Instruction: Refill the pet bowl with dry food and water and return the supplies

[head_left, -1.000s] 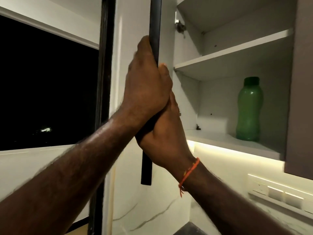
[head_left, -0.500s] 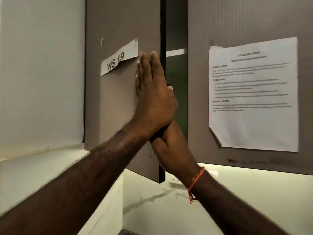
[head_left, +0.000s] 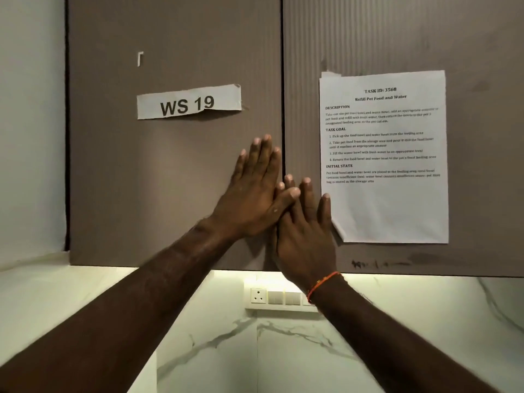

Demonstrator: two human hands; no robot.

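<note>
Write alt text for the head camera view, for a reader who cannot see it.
Two flat hands press on closed brown cabinet doors: the left hand on the left door, the right hand on the right door by a taped task sheet. A "WS 19" label sits on the left door; a switch panel shows below.

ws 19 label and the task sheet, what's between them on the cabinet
In the head view, between the WS 19 label and the task sheet lie bare door surface and the dark vertical seam where the two doors meet; both hands press lower down.

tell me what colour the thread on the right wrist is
Orange-red: the thread circles the wrist just below the right hand, plain in the head view.
</note>
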